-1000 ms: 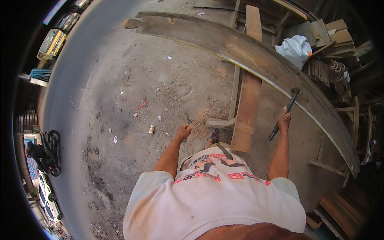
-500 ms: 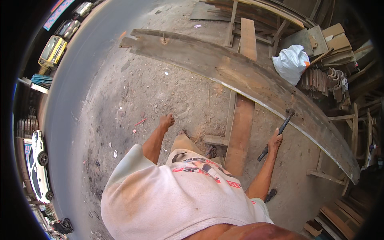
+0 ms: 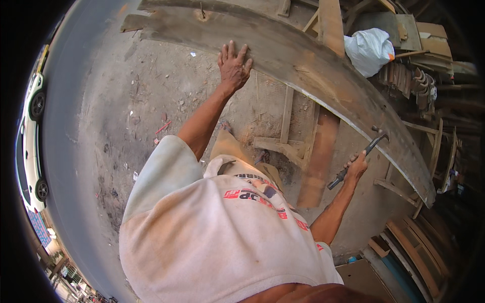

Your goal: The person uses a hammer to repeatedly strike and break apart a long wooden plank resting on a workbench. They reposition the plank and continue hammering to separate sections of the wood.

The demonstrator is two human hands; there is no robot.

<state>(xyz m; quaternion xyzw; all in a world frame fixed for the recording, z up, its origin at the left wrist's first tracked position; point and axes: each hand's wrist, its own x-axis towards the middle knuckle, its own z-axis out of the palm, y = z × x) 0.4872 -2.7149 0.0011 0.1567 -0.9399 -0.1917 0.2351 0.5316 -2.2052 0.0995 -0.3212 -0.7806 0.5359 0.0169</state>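
Note:
A long weathered wooden plank (image 3: pixel 298 55), bowed by the lens, runs across the view from upper left to lower right. My left hand (image 3: pixel 235 66) is spread with its fingers at the plank's near edge, toward its left part; nothing is in it. In my right hand (image 3: pixel 356 165) is a claw hammer (image 3: pixel 371 145), gripped around the middle of its dark handle. The hammer's head is over or against the plank's right part; whether it touches cannot be told. A nail (image 3: pixel 202 9) stands up near the plank's far left end.
Under the plank lies a reddish-brown board (image 3: pixel 319 161) with wooden supports (image 3: pixel 283 146) beside it. A white sack (image 3: pixel 368 51) and stacked wood (image 3: pixel 404 76) are at the right. More timber (image 3: pixel 419 252) lies lower right. A road (image 3: pixel 68 151) with a white car (image 3: pixel 33 141) runs along the left.
My left hand has moved forward from hanging over the ground to the plank's edge, its fingers now spread. My right hand still grips the hammer. The view has shifted.

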